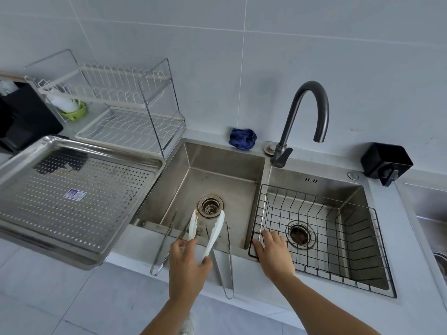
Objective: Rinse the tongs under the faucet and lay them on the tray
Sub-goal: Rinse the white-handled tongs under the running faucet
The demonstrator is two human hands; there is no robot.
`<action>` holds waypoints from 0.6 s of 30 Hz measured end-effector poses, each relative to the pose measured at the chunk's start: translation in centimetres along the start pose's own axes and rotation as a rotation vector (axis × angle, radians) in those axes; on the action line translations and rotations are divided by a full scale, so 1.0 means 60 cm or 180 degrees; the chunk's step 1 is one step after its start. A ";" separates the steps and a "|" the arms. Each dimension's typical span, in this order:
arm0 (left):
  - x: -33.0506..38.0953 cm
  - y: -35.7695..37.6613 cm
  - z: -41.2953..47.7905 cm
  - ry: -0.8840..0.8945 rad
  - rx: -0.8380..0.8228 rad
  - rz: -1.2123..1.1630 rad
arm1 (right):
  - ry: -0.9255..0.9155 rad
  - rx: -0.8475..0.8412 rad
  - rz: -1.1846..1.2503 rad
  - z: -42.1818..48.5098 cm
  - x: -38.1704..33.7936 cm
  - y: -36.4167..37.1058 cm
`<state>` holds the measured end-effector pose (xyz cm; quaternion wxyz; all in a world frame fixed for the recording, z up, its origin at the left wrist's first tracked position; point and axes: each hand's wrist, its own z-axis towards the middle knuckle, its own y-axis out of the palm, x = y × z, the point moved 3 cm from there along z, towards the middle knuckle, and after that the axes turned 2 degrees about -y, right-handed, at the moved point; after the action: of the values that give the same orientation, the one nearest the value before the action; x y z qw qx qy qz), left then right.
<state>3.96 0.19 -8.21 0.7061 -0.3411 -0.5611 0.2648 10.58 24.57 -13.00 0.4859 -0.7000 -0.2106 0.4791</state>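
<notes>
My left hand [186, 264] grips a pair of white plastic tongs [216, 230] with brown food stains at the tips, held over the front edge of the left sink basin [217, 175]. Two pairs of metal tongs lie across that front edge: one [164, 243] to the left of my hand, one [228, 262] to the right. My right hand [273, 255] rests on the near left corner of the black wire basket [338, 228] in the right basin, fingers spread. The dark gooseneck faucet [312, 110] stands behind, spout over the right basin. The perforated steel tray [72, 201] sits at the left.
A two-tier dish rack [121, 112] stands behind the tray. A crumpled blue cloth [242, 139] lies on the back ledge. A black holder [385, 162] sits at the right. A dark appliance [21, 117] is at the far left.
</notes>
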 end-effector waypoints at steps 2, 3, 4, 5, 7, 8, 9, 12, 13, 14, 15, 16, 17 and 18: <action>0.000 -0.005 0.003 -0.0076 0.0056 -0.0174 | 0.0006 -0.0008 -0.0009 0.000 0.001 0.000; 0.003 -0.008 0.006 -0.0160 0.0080 -0.0312 | 0.0015 -0.0009 0.0007 0.000 0.002 0.000; 0.007 -0.011 0.010 -0.0260 0.0094 -0.0480 | 0.0033 -0.0018 0.0045 0.000 0.002 -0.001; 0.012 -0.015 0.016 -0.0366 0.0094 -0.0655 | 0.0053 -0.0045 0.0084 0.001 0.002 -0.002; 0.025 -0.023 0.032 -0.0573 0.0060 -0.1015 | 0.0095 -0.0165 0.0154 0.004 0.000 -0.005; 0.031 -0.024 0.040 -0.0683 0.0014 -0.1191 | 0.0136 -0.0245 0.0228 0.006 0.000 -0.007; 0.038 -0.025 0.049 -0.0773 -0.0044 -0.1334 | 0.0191 -0.0314 0.0331 0.009 -0.001 -0.010; 0.062 -0.018 0.075 -0.0921 -0.0258 -0.1774 | 0.0350 -0.0393 0.0639 0.017 0.002 -0.026; 0.071 -0.014 0.082 -0.0999 -0.0315 -0.1945 | 0.0371 -0.0398 0.0677 0.019 0.006 -0.033; 0.080 -0.010 0.088 -0.1098 -0.0354 -0.2098 | 0.0372 -0.0393 0.0675 0.021 0.010 -0.042; 0.089 -0.007 0.093 -0.1203 -0.0372 -0.2240 | 0.0364 -0.0381 0.0664 0.024 0.017 -0.051; 0.097 -0.004 0.097 -0.1292 -0.0363 -0.2370 | 0.0351 -0.0365 0.0664 0.027 0.024 -0.060; 0.104 -0.003 0.102 -0.1362 -0.0337 -0.2491 | 0.0341 -0.0349 0.0675 0.030 0.031 -0.070; 0.110 -0.002 0.106 -0.1409 -0.0314 -0.2593 | 0.0343 -0.0324 0.0701 0.035 0.037 -0.078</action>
<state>-0.73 6.32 -3.19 0.5988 -0.0614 -0.7986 0.0053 10.54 29.34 -10.04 0.4048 -0.7674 -0.1301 0.4799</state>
